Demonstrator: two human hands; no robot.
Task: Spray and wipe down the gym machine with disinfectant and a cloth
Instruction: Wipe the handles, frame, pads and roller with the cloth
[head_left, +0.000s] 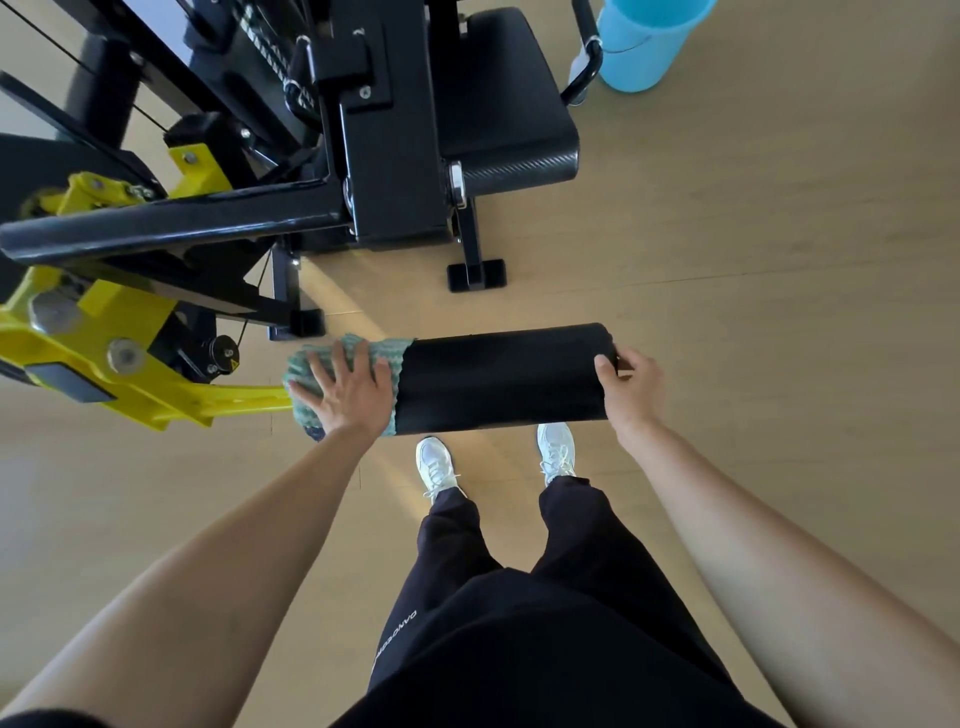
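Note:
A black padded roller (501, 376) of the gym machine juts out level in front of me, carried on a yellow arm (156, 384). A green patterned cloth (306, 366) is draped over the roller's left end. My left hand (345, 389) lies flat on the cloth with fingers spread, pressing it against the pad. My right hand (631, 382) grips the roller's right end, thumb on top and fingers curled round the end face. No spray bottle is clearly in view.
The machine's black frame (384, 156) and black seat pad (498, 98) stand ahead, with feet on the wooden floor. A light blue bucket (647, 41) sits at the back right by a black handle. My white shoes (436, 465) are under the roller.

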